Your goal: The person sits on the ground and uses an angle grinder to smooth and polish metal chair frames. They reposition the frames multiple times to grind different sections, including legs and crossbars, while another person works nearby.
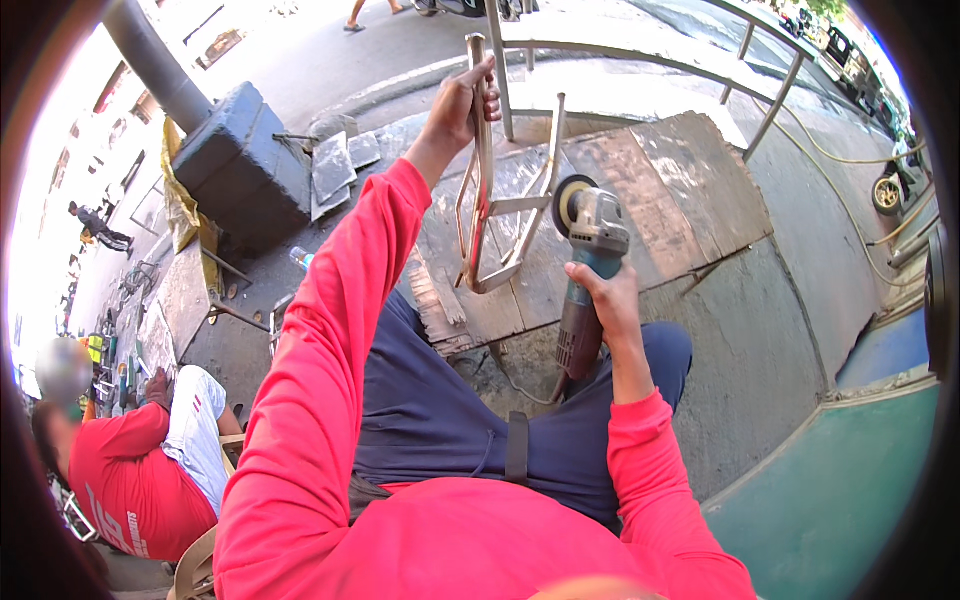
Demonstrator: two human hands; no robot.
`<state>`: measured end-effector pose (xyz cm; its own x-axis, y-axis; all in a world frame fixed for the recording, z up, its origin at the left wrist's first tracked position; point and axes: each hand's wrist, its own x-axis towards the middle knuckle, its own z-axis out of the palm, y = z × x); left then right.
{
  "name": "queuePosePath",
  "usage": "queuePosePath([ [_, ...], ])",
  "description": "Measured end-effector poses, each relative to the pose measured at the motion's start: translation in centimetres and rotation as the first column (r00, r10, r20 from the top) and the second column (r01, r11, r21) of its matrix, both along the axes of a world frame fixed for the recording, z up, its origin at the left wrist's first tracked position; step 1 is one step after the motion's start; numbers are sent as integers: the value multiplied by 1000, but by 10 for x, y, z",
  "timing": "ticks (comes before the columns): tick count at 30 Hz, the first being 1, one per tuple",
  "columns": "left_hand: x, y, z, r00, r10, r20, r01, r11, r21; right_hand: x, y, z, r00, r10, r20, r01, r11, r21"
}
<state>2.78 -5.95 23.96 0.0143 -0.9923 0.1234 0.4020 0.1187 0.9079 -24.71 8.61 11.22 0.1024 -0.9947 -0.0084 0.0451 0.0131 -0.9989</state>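
Head view: left hand (462, 100) clamped round upright steel frame (487, 215), steadying it on wooden board (690, 190); right hand (610, 300) gripping angle grinder (590, 265), disc beside frame's bar.

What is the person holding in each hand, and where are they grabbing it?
The left hand grips the metal tube frame near its top end. The right hand grips the angle grinder around its body, fingers wrapped, disc end up.

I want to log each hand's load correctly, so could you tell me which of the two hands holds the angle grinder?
The right hand grips the teal-bodied angle grinder by its body, disc up. The left hand instead clasps the top of the bare metal tube frame.
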Motion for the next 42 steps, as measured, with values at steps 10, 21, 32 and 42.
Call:
queuePosePath([
  [10, -40, -30, -8, 960, 281, 12, -278, 954, -108, 11, 12, 13, 966, -120, -229, 83, 983, -163],
  [21, -54, -55, -28, 868, 479, 132, -451, 871, -196, 14, 11, 19, 937, -164, -307, 101, 972, -210],
  [32, -50, -62, -35, 854, 517, 61, -496, 844, -205, 21, 10, 17, 938, -163, -304, 105, 974, -199],
  [42, -49, -57, -30, 853, 520, 49, -504, 845, -178, 26, 12, 17, 937, -175, -304, 114, 971, -208],
])
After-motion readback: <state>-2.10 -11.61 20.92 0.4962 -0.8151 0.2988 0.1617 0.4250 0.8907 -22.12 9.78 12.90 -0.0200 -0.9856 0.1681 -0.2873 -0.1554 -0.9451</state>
